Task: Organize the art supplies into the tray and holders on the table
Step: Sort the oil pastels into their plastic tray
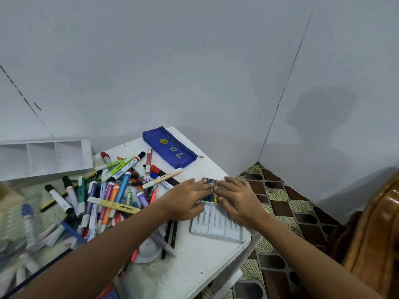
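Observation:
A white grooved plastic tray (216,227) lies near the table's right edge. At its far end sits a small bunch of crayons (210,190), green, blue and yellow. My left hand (187,199) and my right hand (235,201) meet over the crayons, fingers stretched flat and pressing on them from either side. A heap of markers, highlighters and pens (103,195) covers the table to the left of my left forearm. A white holder with compartments (43,156) stands at the back left.
A blue zip pencil case (170,147) lies at the table's far corner by the wall. A white round dish (149,251) sits under my left forearm. The table edge (246,244) drops to a patterned floor (280,212) on the right; a brown wooden object (375,234) is at far right.

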Motion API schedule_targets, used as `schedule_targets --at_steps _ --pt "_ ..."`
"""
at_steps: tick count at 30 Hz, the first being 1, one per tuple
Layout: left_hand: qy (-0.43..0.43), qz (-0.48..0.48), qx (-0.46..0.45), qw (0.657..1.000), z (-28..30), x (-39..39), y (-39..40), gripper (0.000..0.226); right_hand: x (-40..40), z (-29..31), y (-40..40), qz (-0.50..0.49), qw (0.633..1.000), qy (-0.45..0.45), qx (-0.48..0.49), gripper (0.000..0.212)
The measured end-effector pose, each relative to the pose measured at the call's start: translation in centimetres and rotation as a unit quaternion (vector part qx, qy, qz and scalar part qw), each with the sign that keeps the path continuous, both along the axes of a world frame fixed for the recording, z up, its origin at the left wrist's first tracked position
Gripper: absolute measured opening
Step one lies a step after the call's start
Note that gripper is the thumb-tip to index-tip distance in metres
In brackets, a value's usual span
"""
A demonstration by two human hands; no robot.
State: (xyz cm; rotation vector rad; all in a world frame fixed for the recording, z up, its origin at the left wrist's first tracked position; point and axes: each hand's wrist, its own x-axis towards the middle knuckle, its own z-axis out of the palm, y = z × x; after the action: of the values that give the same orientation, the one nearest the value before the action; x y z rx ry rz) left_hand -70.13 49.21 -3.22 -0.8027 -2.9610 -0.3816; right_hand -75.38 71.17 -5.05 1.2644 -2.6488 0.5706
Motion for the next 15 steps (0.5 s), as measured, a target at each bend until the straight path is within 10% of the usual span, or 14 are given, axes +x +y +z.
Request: schedule_targets --at_steps 15 --pt "0.002 -0.009 -0.027 1.0 0.9 -0.89 -0.24 0.049 -0.25 -0.32 0.05 -0.033 0.998 -0.039 0.037 0.044"
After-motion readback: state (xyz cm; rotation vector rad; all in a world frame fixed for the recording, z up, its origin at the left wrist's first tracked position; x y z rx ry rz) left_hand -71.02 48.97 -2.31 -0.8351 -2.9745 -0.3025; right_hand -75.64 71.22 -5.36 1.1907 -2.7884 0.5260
